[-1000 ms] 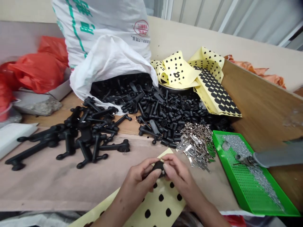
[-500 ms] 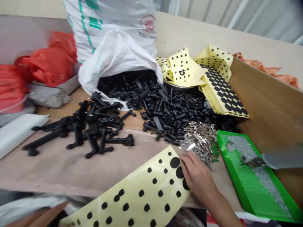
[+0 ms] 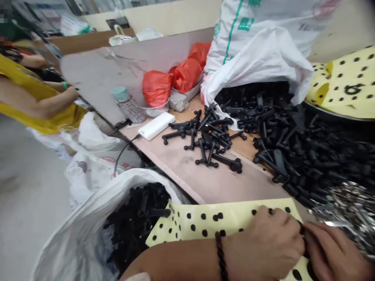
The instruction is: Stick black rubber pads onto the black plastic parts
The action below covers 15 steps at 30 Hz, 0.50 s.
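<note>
A yellow sheet (image 3: 234,212) with rows of black round stickers lies in front of me, its far left end bent over a sack. My left hand (image 3: 268,238), a dark braided bracelet on its wrist, rests over the sheet with fingers curled in. Against its fingertips are those of my right hand (image 3: 336,249), which are closed too. Something small and black shows where they meet; the fingers hide most of it. Just beyond my right hand lies a heap of shiny metal clips (image 3: 348,210).
Black plastic arm-shaped parts (image 3: 208,140) lie on the table (image 3: 187,168); more spill from a white sack (image 3: 258,58). An open sack (image 3: 73,222) of black parts stands below the edge. A white power bank (image 3: 156,125) has a cable. A person in yellow (image 3: 35,97) is at left.
The view has swung left, bringing the open sack and the other person into sight. My left hand has come across the sheet to meet my right hand at its right end.
</note>
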Tool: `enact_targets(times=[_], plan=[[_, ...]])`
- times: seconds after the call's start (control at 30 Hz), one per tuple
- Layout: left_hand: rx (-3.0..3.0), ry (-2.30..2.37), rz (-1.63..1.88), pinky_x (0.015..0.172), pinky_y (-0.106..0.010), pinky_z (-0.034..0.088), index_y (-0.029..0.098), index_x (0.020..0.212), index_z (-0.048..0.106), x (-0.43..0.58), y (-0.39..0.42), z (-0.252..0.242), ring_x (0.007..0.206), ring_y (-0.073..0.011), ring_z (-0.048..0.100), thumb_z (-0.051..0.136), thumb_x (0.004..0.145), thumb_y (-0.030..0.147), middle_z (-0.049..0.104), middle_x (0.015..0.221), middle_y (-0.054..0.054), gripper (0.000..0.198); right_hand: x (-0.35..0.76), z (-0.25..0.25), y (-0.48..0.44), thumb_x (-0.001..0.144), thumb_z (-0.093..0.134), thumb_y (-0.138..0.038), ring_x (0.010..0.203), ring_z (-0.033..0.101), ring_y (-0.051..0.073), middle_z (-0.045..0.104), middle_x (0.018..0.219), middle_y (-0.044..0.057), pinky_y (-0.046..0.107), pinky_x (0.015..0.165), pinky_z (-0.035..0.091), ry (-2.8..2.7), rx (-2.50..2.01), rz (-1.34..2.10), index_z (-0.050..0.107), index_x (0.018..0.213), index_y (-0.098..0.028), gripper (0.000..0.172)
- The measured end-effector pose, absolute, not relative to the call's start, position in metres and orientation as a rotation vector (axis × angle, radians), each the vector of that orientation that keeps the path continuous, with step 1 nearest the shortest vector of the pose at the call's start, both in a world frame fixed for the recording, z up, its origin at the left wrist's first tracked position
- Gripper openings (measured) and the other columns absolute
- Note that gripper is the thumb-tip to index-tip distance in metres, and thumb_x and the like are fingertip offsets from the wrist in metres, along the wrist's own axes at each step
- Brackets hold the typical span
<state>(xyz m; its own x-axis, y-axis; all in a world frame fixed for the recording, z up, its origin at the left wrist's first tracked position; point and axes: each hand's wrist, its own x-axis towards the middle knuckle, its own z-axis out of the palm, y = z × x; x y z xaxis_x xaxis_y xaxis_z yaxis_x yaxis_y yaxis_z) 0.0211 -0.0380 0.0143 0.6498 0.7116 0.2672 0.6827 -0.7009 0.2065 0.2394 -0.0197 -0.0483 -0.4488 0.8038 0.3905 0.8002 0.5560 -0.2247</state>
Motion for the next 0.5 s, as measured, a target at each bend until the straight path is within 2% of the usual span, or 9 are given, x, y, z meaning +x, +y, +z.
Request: enact_targets(times=[0.2, 0.37, 0.5], plan=[[2.736, 1.233, 0.348, 0.069, -0.038, 0.039, 0.016, 0.103, 0.053, 0.029, -0.029, -0.001, 0.089, -0.0236, 0.046, 0.048, 0.088, 0.024, 0.053, 0.103, -0.007, 0.019, 0.202, -0.015, -0.028, 0.089, 0.038, -0.017, 0.090, 0.057, 0.026, 0.060, 0.098, 0.014, 0.041, 0.077, 0.048, -2.336, -1.445, -0.068, 0.054, 0.102, -0.017, 0.020], [2.720, 1.245, 0.276, 0.068, -0.038, 0.041, 0.019, 0.107, 0.051, 0.037, -0.024, -0.008, 0.091, -0.0242, 0.050, 0.044, 0.089, 0.022, 0.053, 0.119, -0.010, 0.020, 0.195, 0.000, -0.031, 0.089, 0.037, -0.012, 0.087, 0.057, 0.022, 0.056, 0.094, 0.009, 0.035, 0.075, 0.049, -2.223, -1.562, 0.274, 0.053, 0.091, -0.019, 0.018], [2.723, 1.255, 0.257, 0.069, -0.039, 0.042, 0.020, 0.110, 0.051, 0.036, -0.026, -0.005, 0.094, -0.0250, 0.051, 0.041, 0.090, 0.024, 0.054, 0.120, -0.010, 0.023, 0.197, 0.002, -0.032, 0.090, 0.038, -0.014, 0.095, 0.056, 0.022, 0.053, 0.104, 0.010, 0.034, 0.081, 0.048, -2.096, -1.580, 0.326, 0.050, 0.105, -0.020, 0.019]])
